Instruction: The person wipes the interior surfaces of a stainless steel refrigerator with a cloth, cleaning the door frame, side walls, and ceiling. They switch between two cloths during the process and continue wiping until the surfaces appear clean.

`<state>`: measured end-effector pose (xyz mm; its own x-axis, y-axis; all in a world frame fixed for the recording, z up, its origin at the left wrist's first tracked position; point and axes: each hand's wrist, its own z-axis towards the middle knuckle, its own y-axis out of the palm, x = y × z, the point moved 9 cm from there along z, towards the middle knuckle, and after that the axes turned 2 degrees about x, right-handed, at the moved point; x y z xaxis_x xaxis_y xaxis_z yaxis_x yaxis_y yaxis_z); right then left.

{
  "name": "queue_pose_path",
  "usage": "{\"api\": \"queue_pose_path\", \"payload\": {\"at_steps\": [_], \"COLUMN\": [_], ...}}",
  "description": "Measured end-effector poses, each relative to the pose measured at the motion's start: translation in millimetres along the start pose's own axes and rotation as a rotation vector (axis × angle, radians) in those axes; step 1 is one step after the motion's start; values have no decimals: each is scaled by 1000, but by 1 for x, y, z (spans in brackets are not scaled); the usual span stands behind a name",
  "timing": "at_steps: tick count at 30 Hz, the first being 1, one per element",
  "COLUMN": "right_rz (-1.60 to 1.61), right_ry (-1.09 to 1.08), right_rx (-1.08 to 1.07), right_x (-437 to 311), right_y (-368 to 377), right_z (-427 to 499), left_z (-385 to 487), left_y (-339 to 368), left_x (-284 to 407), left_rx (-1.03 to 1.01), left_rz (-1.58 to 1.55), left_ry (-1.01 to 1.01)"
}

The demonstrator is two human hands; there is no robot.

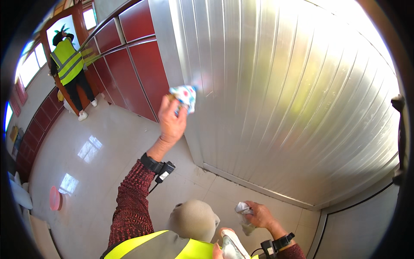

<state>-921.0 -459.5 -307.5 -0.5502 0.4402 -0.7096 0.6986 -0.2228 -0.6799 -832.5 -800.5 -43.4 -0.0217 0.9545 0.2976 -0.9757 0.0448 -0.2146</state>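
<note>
My left hand [172, 121] is raised, its fingers closed on a crumpled cloth [187, 96], white with red and blue patterning. The cloth is at the left part of a ribbed, shiny metal panel [233, 129]; whether it presses on the metal is hard to tell. Lower right, my right hand [261, 215] grips a crumpled whitish cloth [244, 208] above the tiled floor [187, 181], apart from the panel. Both wrists carry black straps with small devices. A beige ribbed form [193, 218] shows beyond my yellow vest [200, 249], beside a partly seen white item [233, 246].
Dark red glossy cabinet fronts [142, 71] run left of the panel. A person [69, 64] in a reflective vest stands at a brown-framed door at the upper left. A pink basin [55, 198] is on the floor. Another grey metal panel [359, 220] borders the lower right.
</note>
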Motion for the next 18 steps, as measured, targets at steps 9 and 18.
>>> {"api": "queue_pose_path", "payload": {"at_steps": [9, 18], "right_rz": [-64, -72], "right_ry": [-62, -90], "right_rx": [-45, -29], "right_x": [10, 5], "right_y": [8, 9], "right_z": [-3, 2], "left_z": [-42, 114], "left_y": [23, -33], "left_x": [14, 38], "left_rx": [-143, 225], "left_rz": [-98, 37], "left_ry": [0, 153]}}
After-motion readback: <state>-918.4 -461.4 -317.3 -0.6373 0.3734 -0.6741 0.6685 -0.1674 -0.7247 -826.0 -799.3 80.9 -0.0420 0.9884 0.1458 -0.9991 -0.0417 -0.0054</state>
